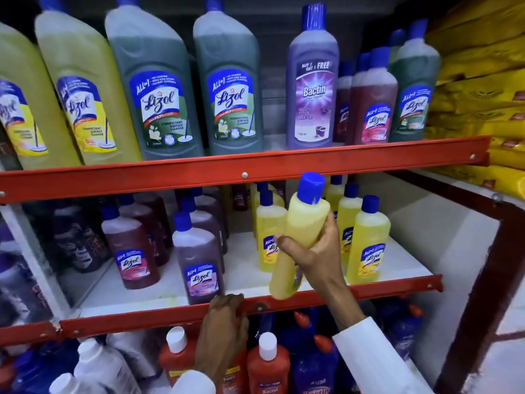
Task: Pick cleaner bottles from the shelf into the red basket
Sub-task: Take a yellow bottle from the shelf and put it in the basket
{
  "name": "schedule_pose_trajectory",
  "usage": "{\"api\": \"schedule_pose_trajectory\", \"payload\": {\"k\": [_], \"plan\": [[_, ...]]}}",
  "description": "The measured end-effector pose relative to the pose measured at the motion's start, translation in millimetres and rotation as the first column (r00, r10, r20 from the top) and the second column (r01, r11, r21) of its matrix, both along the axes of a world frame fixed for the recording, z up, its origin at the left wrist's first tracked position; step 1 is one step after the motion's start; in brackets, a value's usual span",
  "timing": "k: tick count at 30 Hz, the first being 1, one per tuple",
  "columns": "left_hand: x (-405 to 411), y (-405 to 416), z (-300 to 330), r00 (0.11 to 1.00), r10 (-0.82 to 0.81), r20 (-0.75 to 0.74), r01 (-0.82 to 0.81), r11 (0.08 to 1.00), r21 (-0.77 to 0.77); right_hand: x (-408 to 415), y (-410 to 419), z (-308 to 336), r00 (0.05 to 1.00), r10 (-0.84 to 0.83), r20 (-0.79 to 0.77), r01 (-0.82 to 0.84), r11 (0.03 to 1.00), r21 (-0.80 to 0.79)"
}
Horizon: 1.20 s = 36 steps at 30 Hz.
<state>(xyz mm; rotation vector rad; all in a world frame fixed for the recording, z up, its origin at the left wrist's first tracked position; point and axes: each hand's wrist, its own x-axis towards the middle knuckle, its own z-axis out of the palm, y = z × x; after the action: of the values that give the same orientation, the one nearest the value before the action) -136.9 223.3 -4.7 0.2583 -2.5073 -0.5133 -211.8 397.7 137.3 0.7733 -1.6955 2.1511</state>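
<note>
My right hand (314, 253) grips a yellow cleaner bottle (302, 223) with a blue cap, tilted and lifted off the white middle shelf (244, 275), in front of several more yellow bottles (368, 245) standing there. My left hand (225, 322) is closed over the red front rail (136, 318) of that shelf. Maroon and purple Lizol bottles (197, 263) stand on the left part of the same shelf. The red basket is not in view.
The upper shelf carries large yellow and green Lizol bottles (157, 89), a purple Bactin bottle (312, 81) and smaller ones. Below stand orange bottles (268, 362) with white caps, blue ones and white ones. Yellow sacks (483, 81) are stacked at the right.
</note>
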Motion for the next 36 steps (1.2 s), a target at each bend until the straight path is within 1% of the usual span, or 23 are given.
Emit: {"api": "schedule_pose_trajectory", "payload": {"k": [1, 2, 3, 4, 5, 6, 8, 10, 12, 14, 15, 16, 17, 18, 19, 20, 21, 22, 23, 25, 31, 34, 36], "plan": [[-1, 0, -1, 1.0, 0.003, 0.002, -0.003, 1.0, 0.002, -1, 5, 2, 0.988, 0.157, 0.004, -0.156, 0.984, -0.086], [-2, -1, -2, 1.0, 0.005, 0.005, -0.005, 1.0, 0.007, -1, 9, 5, 0.937, 0.349, 0.0, -0.343, 0.919, -0.196], [-3, -3, -4, 1.0, 0.006, 0.007, -0.006, 1.0, 0.012, 0, 11, 7, 0.838, 0.545, -0.007, -0.522, 0.798, -0.3], [-4, -4, -4, 1.0, 0.005, 0.009, -0.005, 1.0, 0.02, 3, 13, 11, 0.698, 0.716, -0.026, -0.671, 0.64, -0.375], [-4, -5, -4, 1.0, 0.006, 0.007, -0.006, 1.0, 0.023, 5, 13, 13, 0.557, 0.829, -0.059, -0.77, 0.488, -0.412], [-4, -5, -3, 1.0, 0.008, 0.01, -0.008, 1.0, 0.023, 7, 14, 14, 0.448, 0.889, -0.093, -0.826, 0.372, -0.423], [-3, -4, 1, 1.0, 0.006, 0.013, -0.006, 1.0, 0.01, 11, 16, 15, 0.328, 0.935, -0.133, -0.871, 0.245, -0.426], [-2, -4, 3, 1.0, 0.014, 0.024, -0.014, 1.0, 0.006, 15, 18, 15, 0.249, 0.957, -0.146, -0.893, 0.169, -0.417], [-2, -4, 2, 0.999, 0.011, 0.038, -0.011, 1.0, 0.006, 18, 18, 17, 0.197, 0.969, -0.152, -0.915, 0.126, -0.384], [-2, -6, 0, 0.999, 0.003, 0.044, -0.003, 1.0, 0.001, 20, 17, 18, 0.204, 0.968, -0.147, -0.928, 0.144, -0.343], [-1, -7, 0, 0.999, -0.001, 0.042, 0.001, 1.0, 0.003, 21, 17, 17, 0.239, 0.961, -0.138, -0.926, 0.183, -0.33], [-1, -7, 0, 0.999, -0.002, 0.037, 0.002, 1.0, 0.01, 23, 15, 15, 0.313, 0.943, -0.117, -0.908, 0.26, -0.329], [-1, -6, 1, 1.0, 0.0, 0.031, 0.0, 1.0, 0.018, 26, 14, 14, 0.465, 0.883, -0.055, -0.847, 0.426, -0.319], [0, -4, 3, 1.0, 0.003, 0.027, -0.004, 1.0, 0.028, 28, 12, 12, 0.675, 0.737, 0.038, -0.705, 0.659, -0.261], [0, -3, 4, 1.0, 0.005, 0.023, -0.006, 0.999, 0.037, 31, 8, 12, 0.867, 0.487, 0.11, -0.469, 0.87, -0.153], [1, -1, 6, 1.0, 0.006, 0.019, -0.006, 0.999, 0.042, 35, 4, 13, 0.968, 0.212, 0.131, -0.209, 0.977, -0.036], [1, -1, 6, 1.0, 0.008, 0.018, -0.008, 0.999, 0.044, 40, -2, 14, 0.994, -0.01, 0.104, 0.003, 0.998, 0.065], [1, 0, 6, 1.0, 0.015, 0.021, -0.016, 0.999, 0.051, 43, -7, 14, 0.985, -0.169, 0.049, 0.16, 0.976, 0.147], [1, 0, 6, 0.999, 0.025, 0.024, -0.027, 0.998, 0.06, 45, -12, 13, 0.961, -0.277, -0.006, 0.273, 0.94, 0.207], [1, -1, 5, 0.999, 0.037, 0.03, -0.04, 0.997, 0.073, 45, -16, 11, 0.924, -0.378, -0.062, 0.38, 0.888, 0.259], [0, -4, 2, 0.999, 0.028, 0.027, -0.03, 0.997, 0.073, 43, -18, 0, 0.919, -0.393, -0.031, 0.387, 0.884, 0.264], [4, -1, 2, 0.999, 0.017, 0.046, -0.02, 0.997, 0.077, 43, -13, -6, 0.94, -0.34, -0.026, 0.334, 0.905, 0.264], [7, 2, 2, 0.996, -0.017, 0.09, 0.016, 1.0, 0.015, 44, -6, -12, 0.956, -0.292, -0.006, 0.282, 0.92, 0.273]]}}
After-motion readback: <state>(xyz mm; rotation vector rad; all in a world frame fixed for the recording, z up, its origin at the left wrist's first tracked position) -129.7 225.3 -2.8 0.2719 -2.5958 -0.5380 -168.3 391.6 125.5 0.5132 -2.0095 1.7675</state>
